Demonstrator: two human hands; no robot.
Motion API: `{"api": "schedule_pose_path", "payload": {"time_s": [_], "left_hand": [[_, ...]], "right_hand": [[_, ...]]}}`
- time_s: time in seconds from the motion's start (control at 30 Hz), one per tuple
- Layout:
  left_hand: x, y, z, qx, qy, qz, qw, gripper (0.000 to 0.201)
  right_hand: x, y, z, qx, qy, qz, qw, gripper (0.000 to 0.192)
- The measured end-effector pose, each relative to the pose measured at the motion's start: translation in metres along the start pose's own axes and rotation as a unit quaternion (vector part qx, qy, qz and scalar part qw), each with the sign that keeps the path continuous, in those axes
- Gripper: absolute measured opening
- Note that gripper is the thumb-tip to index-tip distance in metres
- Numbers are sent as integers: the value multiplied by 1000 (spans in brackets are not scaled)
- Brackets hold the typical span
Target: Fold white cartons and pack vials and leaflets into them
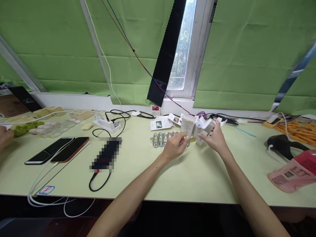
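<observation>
A row of small clear glass bottles (161, 139) with shiny tops lies near the middle of the table. Over its right end my left hand (174, 147) is closed, with thumb and fingers bent around one small bottle, mostly hidden. To the right, my right hand (216, 140) grips a small white box (205, 131) between thumb and fingers, tilted with flaps open. Just behind the hands stand another white carton (187, 125) with printed text and further opened white boxes. Left of these lies a white packet (161, 123) with a green picture.
Phones (69, 149) with cables and a pixelated dark object (106, 154) lie left, near a white power strip (107, 124). Another person's hand (5, 136) is at the far left. On the right are a pink container (293, 172), a black object (280, 146) and orange sticks (296, 131).
</observation>
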State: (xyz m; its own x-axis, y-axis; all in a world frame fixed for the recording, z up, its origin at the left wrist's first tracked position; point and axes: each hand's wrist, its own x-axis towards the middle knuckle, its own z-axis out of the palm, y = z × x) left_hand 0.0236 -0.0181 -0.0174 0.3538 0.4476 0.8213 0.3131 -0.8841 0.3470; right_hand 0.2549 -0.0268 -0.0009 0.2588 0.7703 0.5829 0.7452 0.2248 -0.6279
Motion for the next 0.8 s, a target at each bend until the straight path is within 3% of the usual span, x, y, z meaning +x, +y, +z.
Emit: {"api": "schedule_pose_path", "payload": {"time_s": [0.17, 0.57, 0.8], "left_hand": [[-1, 1, 0, 11, -12, 2, 1000, 17], [-1, 4, 0, 18, -30, 15, 999, 16], [-1, 3, 0, 24, -31, 28, 999, 15]], "right_hand": [[1, 7, 3, -1, -27, 53, 998, 113], [-3, 4, 1, -55, -40, 46, 997, 108], [-6, -3, 2, -117, 20, 39, 992, 92]]}}
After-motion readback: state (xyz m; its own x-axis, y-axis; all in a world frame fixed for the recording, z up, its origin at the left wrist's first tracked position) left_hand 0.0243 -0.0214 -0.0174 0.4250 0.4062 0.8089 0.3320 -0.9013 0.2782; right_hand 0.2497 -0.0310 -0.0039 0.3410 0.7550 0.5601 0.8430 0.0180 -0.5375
